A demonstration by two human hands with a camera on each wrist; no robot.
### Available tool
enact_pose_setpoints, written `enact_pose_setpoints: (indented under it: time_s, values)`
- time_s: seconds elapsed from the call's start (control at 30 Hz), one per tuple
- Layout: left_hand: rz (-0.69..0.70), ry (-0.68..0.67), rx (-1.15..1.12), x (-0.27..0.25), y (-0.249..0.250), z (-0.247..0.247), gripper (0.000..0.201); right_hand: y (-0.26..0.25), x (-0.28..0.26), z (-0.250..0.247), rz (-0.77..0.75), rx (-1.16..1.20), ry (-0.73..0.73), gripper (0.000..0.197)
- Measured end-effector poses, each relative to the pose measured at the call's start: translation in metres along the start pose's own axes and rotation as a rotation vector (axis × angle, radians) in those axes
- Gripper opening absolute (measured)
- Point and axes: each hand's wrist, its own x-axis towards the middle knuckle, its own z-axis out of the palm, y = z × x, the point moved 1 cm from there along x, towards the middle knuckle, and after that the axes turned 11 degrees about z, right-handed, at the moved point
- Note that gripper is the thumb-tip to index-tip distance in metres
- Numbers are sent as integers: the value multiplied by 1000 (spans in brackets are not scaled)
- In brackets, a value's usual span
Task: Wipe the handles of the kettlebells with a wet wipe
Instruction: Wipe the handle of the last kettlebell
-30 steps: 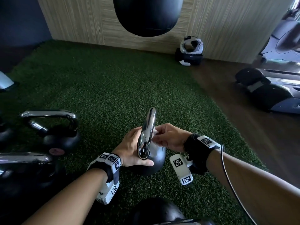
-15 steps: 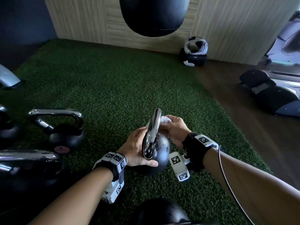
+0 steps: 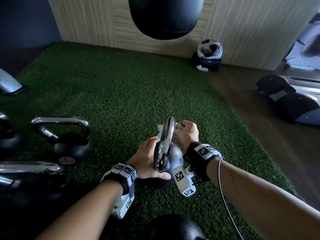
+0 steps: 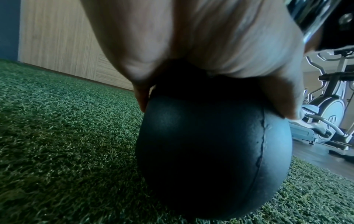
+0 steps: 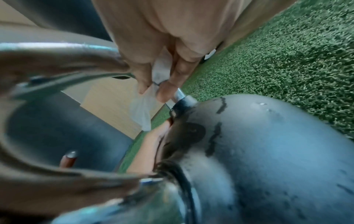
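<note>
A black kettlebell [image 3: 174, 158] with a chrome handle [image 3: 165, 141] stands on the green turf at the middle of the head view. My left hand [image 3: 149, 160] lies on the ball's left side, thumb stretched across its front, steadying the ball [image 4: 210, 151]. My right hand [image 3: 186, 132] pinches a white wet wipe [image 3: 161, 129] against the far upper part of the handle. In the right wrist view the wipe [image 5: 147, 104] hangs from between thumb and fingers beside the handle [image 5: 63, 51].
More kettlebells with chrome handles stand at the left [image 3: 69, 135] [image 3: 26, 177], and another black ball [image 3: 174, 227] lies near my body. A punching bag [image 3: 164, 16] hangs ahead. A headgear [image 3: 208, 54] sits by the wooden wall; exercise machines [image 3: 290, 101] stand on the right.
My right hand has moved up and away along the handle toward its far top, and the white wipe now shows past the chrome. My left hand stays on the ball.
</note>
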Motion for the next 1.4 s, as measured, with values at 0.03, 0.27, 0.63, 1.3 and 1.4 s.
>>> enact_pose_setpoints:
  time_s: [0.03, 0.27, 0.63, 1.3, 1.4]
  values:
    - [16, -15, 55, 1, -2, 2, 137, 1, 2, 3, -5, -54, 11, 20]
    - [128, -2, 211, 4, 3, 0, 133, 2, 6, 15, -75, -255, 144, 28]
    - [-278, -525, 80, 3, 69, -74, 111, 23, 6, -14, -28, -100, -120, 25]
    - [49, 224, 146, -2, 107, -79, 21, -41, 16, -40, -858, -675, -145, 29]
    - [47, 10, 68, 1, 85, -102, 37, -35, 20, -47, -867, -679, -114, 29]
